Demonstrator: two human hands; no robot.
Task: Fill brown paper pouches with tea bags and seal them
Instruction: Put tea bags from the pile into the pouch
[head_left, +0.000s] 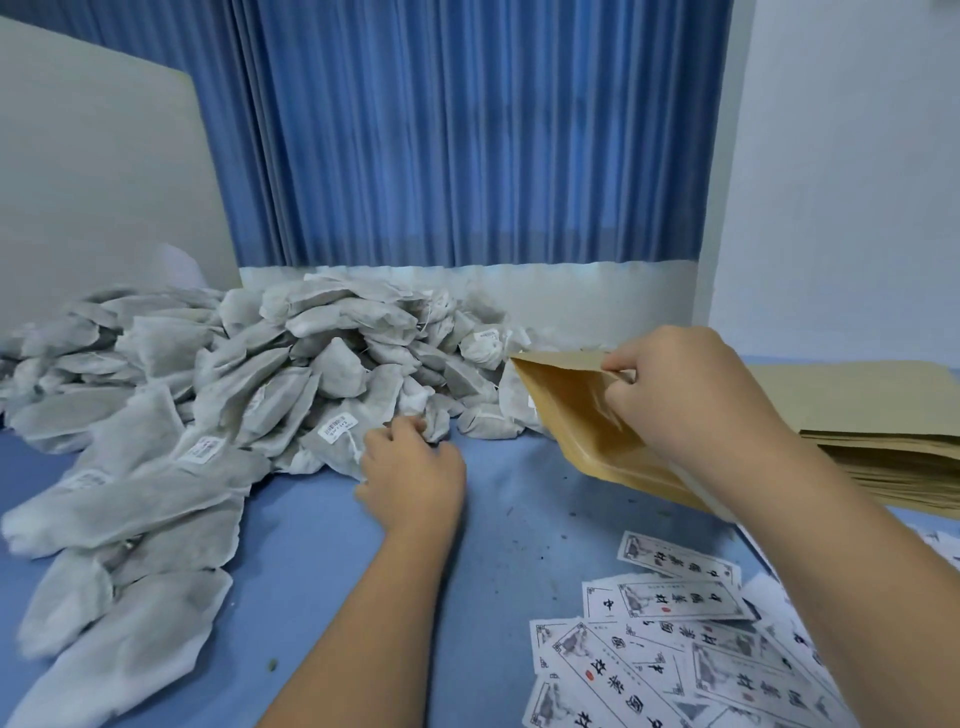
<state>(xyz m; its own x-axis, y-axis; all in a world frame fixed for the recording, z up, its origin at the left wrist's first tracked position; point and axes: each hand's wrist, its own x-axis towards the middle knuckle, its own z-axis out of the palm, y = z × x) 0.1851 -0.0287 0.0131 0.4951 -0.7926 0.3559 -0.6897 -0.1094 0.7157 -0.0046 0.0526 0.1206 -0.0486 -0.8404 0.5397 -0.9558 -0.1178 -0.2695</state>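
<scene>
**Head view: pouch held open, other hand in the heap**

From my station I see a blue curtain (467, 135) filling the wall beyond both hands. Below it lies the blue bench (519, 499). A broad heap of grey tea bags (218, 374) covers the bench to the left of the left hand and runs on ahead of it. To the right of the right hand, and partly behind it, sits a flat stack of brown paper pouches (883, 415). Printed paper labels (701, 654) lie scattered on the near side, under the right forearm.

The task's brown paper pouch (576, 415) is between the two hands, tilted, its mouth turned left toward the heap. My right hand (691, 395) pinches the upper edge of that mouth, lifting it apart. My left hand (415, 467) is knuckles up at the heap's near edge, fingers curled round a tea bag (332, 447) with a white tag.
</scene>
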